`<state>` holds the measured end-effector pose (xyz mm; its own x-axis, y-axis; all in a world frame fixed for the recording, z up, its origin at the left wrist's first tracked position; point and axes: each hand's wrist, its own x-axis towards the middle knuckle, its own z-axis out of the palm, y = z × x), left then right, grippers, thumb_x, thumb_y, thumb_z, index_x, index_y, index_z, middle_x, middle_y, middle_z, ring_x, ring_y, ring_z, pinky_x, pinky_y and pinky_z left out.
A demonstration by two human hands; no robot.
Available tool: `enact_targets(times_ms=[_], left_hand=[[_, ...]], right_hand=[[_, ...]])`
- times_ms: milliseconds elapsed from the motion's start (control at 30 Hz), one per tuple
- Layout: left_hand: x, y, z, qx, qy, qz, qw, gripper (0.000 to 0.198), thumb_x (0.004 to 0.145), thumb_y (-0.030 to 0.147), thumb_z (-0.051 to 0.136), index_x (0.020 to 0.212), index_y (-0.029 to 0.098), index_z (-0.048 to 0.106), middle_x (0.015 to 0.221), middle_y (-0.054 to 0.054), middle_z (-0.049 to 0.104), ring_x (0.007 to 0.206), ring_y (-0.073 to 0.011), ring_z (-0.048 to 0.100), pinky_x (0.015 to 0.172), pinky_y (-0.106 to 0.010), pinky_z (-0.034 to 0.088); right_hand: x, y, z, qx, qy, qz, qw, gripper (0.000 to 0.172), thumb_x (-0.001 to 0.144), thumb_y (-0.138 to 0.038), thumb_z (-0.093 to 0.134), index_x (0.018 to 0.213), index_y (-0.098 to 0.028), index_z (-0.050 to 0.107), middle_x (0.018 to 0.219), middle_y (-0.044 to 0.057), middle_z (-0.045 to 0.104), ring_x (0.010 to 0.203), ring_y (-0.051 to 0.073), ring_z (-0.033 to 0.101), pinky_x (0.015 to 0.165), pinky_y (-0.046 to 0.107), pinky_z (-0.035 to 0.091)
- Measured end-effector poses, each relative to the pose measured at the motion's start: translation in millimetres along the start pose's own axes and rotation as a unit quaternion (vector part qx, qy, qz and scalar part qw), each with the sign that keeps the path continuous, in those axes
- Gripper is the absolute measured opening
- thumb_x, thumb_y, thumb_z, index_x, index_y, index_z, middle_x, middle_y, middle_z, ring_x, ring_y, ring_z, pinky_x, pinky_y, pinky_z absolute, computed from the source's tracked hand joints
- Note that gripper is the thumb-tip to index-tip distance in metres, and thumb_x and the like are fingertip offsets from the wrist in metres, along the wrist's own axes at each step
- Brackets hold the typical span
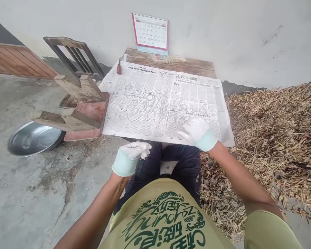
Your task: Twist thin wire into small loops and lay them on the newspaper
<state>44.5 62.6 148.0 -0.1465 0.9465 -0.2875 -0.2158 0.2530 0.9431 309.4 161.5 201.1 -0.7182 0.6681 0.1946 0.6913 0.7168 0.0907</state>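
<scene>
My left hand [136,150], in a white glove with a pale green cuff, is closed just off the table's front edge, above my lap. A thin wire ring [145,158] shows under its fingers. My right hand [196,130], gloved the same way, is over the front right part of the newspaper [197,93]. Its fingers point left and are somewhat apart, with nothing visible in them. Many thin, wire-like rings [133,117] lie over the middle of the newspaper, some overlapping. The newspaper covers most of the wooden table [199,67].
A red-handled screwdriver [119,67] is at the newspaper's back left corner. Behind is a desk calendar [152,33] against the wall. To the left are an overturned wooden stool [90,110], a metal basin [36,138] and a chair [75,57]. Dry stalks [277,131] are heaped on the right.
</scene>
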Motion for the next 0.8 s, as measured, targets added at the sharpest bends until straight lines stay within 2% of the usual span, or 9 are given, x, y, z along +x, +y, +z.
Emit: enact_targets(times_ms=[67,133,233,333,433,600,800], left_hand=[[0.4,-2.4,-0.6,0.017,0.002,0.0,1.0,0.033,0.062,0.045,0.091,0.059,0.016,0.076,0.049,-0.004,0.06,0.053,-0.0156,0.056,0.057,-0.031,0.048],[0.4,-4.4,1.9,0.035,-0.015,-0.007,0.999,0.031,0.064,0.044,0.09,0.065,0.016,0.078,0.05,-0.004,0.062,0.052,-0.0155,0.056,0.057,-0.031,0.049],[-0.5,-5.4,8.1,0.054,-0.036,-0.015,0.998,0.029,0.066,0.043,0.088,0.066,0.016,0.077,0.051,-0.004,0.063,0.051,-0.0147,0.055,0.056,-0.03,0.049],[-2.2,-6.0,11.8,0.056,-0.035,-0.02,0.998,0.03,0.067,0.043,0.087,0.063,0.016,0.075,0.05,-0.003,0.062,0.05,-0.0142,0.054,0.054,-0.029,0.047],[-3.8,-9.6,12.2,0.043,-0.032,-0.011,0.998,0.03,0.069,0.043,0.086,0.062,0.016,0.074,0.05,-0.003,0.062,0.052,-0.0148,0.056,0.056,-0.03,0.048],[-7.3,-17.7,16.9,-0.007,-0.025,-0.01,1.0,0.038,0.073,0.046,0.085,0.053,0.018,0.067,0.053,-0.004,0.063,0.052,-0.0137,0.053,0.053,-0.029,0.045],[-12.7,-14.0,22.0,-0.029,-0.022,-0.017,0.999,0.044,0.069,0.052,0.085,0.049,0.018,0.065,0.052,-0.005,0.06,0.054,-0.0163,0.055,0.053,-0.031,0.045]], right_hand=[[5.6,-10.8,-11.7,0.009,0.027,-0.051,0.998,0.051,0.105,-0.055,0.047,0.095,-0.012,0.072,0.086,0.012,0.068,0.085,0.027,0.056,0.084,0.041,0.036],[14.6,-27.1,-18.2,0.006,0.03,-0.139,0.99,0.047,0.105,-0.053,0.049,0.103,-0.012,0.071,0.099,0.013,0.069,0.096,0.028,0.056,0.092,0.043,0.037],[27.8,-47.1,-10.8,-0.015,0.003,-0.219,0.976,0.044,0.107,-0.048,0.048,0.093,-0.014,0.072,0.091,0.011,0.068,0.092,0.026,0.055,0.095,0.043,0.035],[33.0,-52.1,9.2,0.002,-0.02,-0.238,0.971,0.048,0.109,-0.042,0.043,0.079,-0.018,0.072,0.077,0.008,0.067,0.079,0.024,0.052,0.089,0.043,0.035],[32.3,-49.7,24.1,0.018,-0.012,-0.255,0.967,0.051,0.111,-0.039,0.038,0.079,-0.019,0.072,0.074,0.007,0.068,0.075,0.023,0.052,0.081,0.041,0.033],[30.3,-48.8,28.2,0.023,-0.01,-0.263,0.964,0.051,0.112,-0.036,0.034,0.086,-0.018,0.075,0.074,0.008,0.069,0.074,0.023,0.051,0.076,0.04,0.029],[22.1,-35.2,36.2,0.005,-0.006,-0.22,0.976,0.054,0.112,-0.04,0.037,0.081,-0.015,0.073,0.072,0.009,0.067,0.074,0.023,0.051,0.075,0.039,0.028]])
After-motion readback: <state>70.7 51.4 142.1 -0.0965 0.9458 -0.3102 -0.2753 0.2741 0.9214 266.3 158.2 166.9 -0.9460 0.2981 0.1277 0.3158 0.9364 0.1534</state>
